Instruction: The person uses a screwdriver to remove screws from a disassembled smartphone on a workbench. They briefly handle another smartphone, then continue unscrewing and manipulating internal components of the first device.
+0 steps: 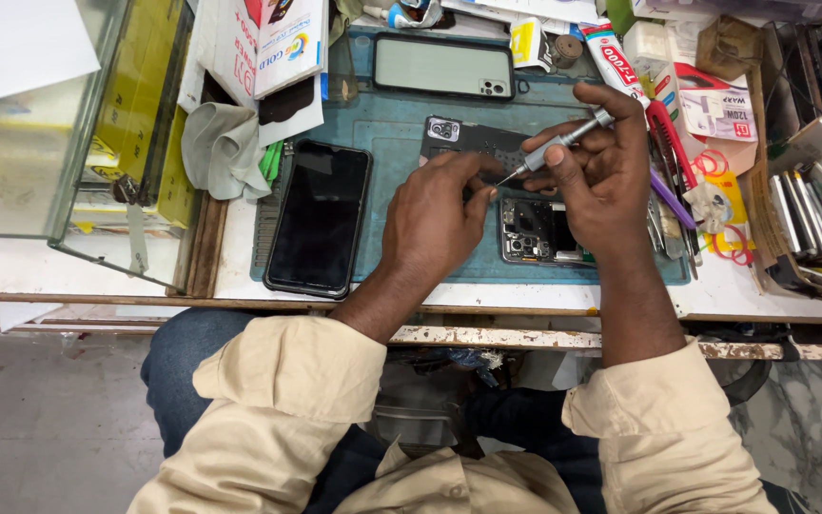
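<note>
The opened phone lay on the blue mat, half hidden under both hands. The right hand pinched a small screwdriver, tip angled down toward the left fingertips. The left hand pressed down on the phone's near edge, fingers curled together. A black phone sat just left, well clear; a back cover rested beyond, and cluttered tools crowded the right side.

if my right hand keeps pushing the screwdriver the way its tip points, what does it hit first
Most likely the left hand. The right hand aims the screwdriver down and leftward, its tip by the left fingertips, above the opened phone. Depth is unclear, so it may meet the phone instead.
</note>
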